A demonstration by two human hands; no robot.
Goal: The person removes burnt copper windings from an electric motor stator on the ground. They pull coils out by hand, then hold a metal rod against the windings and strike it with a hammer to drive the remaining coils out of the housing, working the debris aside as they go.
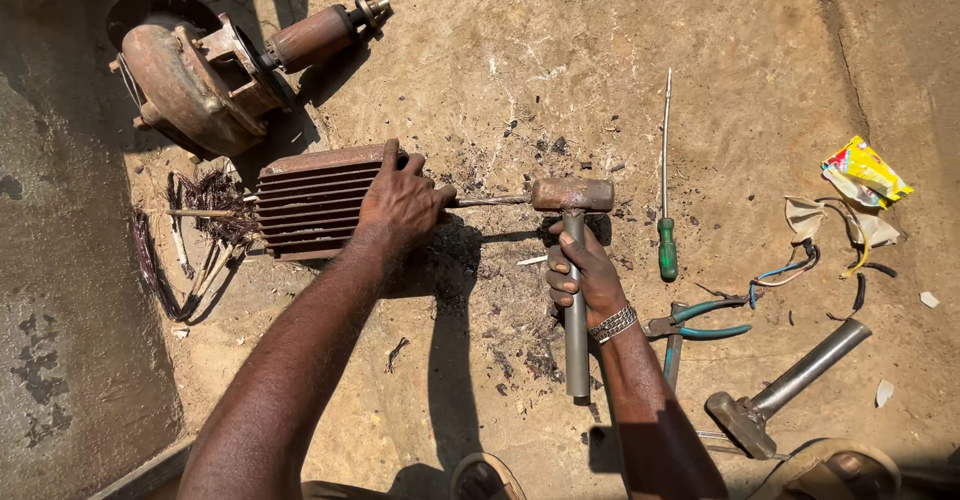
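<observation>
A rusty finned motor housing (312, 198) lies on its side on the sandy ground, with dark copper wires (205, 200) sticking out of its left end. My left hand (402, 203) rests on the housing's right end and grips a thin metal rod (492, 200) that points right. My right hand (585, 272) holds the grey metal handle of a hammer (573, 260). The hammer's rusty head (572, 194) meets the rod's right tip.
A rusted pump casing with a shaft (215, 65) lies at the upper left. A green-handled screwdriver (666, 200), teal-handled pliers (695, 320), a second hammer (790, 385), loose wires (800, 265) and a yellow wrapper (866, 172) lie at the right. Sandalled feet (486, 478) show at the bottom.
</observation>
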